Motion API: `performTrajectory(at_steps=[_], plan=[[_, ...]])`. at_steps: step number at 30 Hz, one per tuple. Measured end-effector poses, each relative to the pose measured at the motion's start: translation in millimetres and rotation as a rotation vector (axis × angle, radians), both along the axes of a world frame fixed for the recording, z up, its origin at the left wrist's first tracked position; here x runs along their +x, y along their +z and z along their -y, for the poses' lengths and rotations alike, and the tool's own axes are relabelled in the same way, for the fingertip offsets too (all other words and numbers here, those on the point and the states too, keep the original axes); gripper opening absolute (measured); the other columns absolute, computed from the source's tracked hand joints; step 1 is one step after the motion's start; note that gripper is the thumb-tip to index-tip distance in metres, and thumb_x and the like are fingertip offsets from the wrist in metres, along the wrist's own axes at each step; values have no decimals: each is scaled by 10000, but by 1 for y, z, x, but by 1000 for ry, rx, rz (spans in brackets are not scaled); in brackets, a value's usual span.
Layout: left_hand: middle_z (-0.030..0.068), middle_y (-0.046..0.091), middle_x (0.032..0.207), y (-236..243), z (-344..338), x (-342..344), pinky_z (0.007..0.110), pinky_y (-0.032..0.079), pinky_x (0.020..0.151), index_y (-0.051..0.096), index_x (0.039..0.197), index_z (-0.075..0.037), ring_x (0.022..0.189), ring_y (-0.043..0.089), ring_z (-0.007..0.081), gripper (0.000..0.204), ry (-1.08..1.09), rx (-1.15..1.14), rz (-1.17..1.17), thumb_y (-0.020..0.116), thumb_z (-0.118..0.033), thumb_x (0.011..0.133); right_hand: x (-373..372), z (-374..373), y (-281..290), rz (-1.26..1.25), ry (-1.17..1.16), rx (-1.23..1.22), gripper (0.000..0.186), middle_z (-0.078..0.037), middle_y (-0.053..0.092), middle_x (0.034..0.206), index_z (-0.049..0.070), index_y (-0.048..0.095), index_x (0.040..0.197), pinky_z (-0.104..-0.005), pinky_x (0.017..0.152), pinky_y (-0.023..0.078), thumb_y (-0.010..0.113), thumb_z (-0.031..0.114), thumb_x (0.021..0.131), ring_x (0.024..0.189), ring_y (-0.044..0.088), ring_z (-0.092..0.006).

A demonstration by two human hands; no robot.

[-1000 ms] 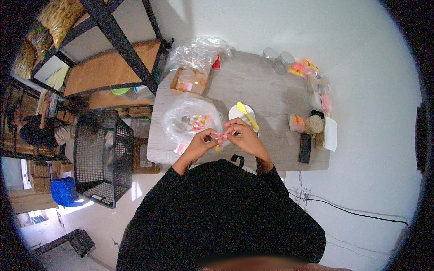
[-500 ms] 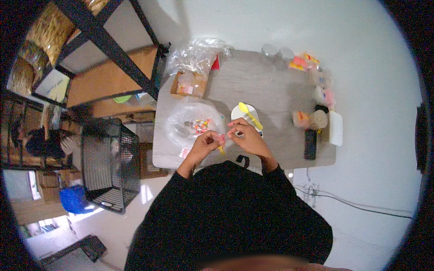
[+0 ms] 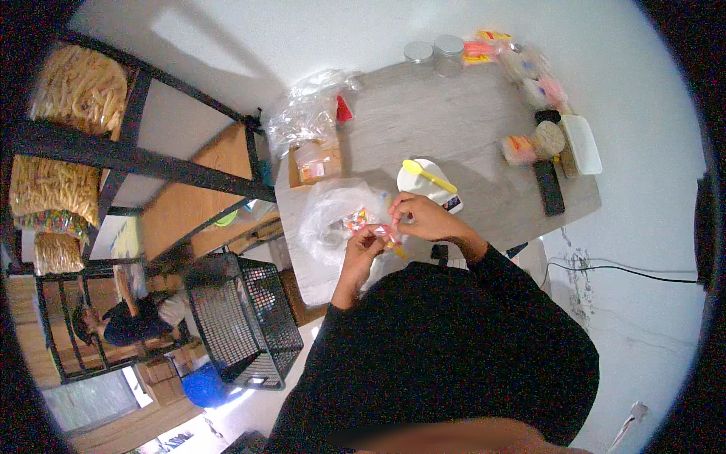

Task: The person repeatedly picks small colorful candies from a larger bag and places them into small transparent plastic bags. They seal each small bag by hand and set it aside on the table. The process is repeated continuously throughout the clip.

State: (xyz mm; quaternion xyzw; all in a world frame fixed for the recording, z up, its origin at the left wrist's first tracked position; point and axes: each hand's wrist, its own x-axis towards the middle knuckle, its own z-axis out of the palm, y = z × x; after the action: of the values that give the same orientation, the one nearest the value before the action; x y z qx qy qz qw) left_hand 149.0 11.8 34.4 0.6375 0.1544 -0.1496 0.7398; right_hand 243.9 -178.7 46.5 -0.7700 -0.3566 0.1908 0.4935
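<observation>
A: Holding what right now?

B: Pinching a small pink wrapper (image 3: 384, 231) in front of the body, up over the near part of the counter (image 3: 408, 98). Left grip (image 3: 364, 246) closed tight on it. Right grip (image 3: 427, 218) narrow too, fingertips bunched right at the wrapper, but honestly can't tell whether gripping an edge or just next to it.

A: Anything close by?

B: Yep. Just left, a clear plastic bag (image 3: 318, 234) with colourful little pieces (image 3: 355, 219) showing in it. Just beyond the right grip, a white scale (image 3: 413, 182) with a yellow spoon (image 3: 432, 177) lying across the top.

A: And farther out?

B: Past the bag, a cardboard box (image 3: 295, 172) with packets inside, then crumpled plastic (image 3: 302, 121) behind. At the back edge, two silver-lidded jars (image 3: 448, 57). Over right, a white-lidded tub (image 3: 581, 144). Off the counter to the left, a black crate (image 3: 219, 325), plus a person (image 3: 132, 321) beyond.
</observation>
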Motion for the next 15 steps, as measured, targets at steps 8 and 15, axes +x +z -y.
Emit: performTrajectory(at_steps=[8, 15], plan=[[55, 663, 959, 5, -3, 13, 282, 506, 764, 658, 1030, -30, 840, 617, 145, 191, -94, 184, 50, 643, -61, 841, 9, -2, -14, -4, -53, 79, 144, -91, 593, 1033, 42, 665, 834, -321, 816, 471, 693, 169, 771, 967, 584, -224], [49, 665, 931, 3, -2, 21, 274, 511, 750, 669, 1018, -33, 838, 625, 151, 186, -84, 120, -4, 671, -90, 841, 13, -1, -15, -22, -39, 34, 165, -98, 601, 1035, 34, 651, 799, -332, 806, 479, 698, 189, 769, 962, 592, -240]])
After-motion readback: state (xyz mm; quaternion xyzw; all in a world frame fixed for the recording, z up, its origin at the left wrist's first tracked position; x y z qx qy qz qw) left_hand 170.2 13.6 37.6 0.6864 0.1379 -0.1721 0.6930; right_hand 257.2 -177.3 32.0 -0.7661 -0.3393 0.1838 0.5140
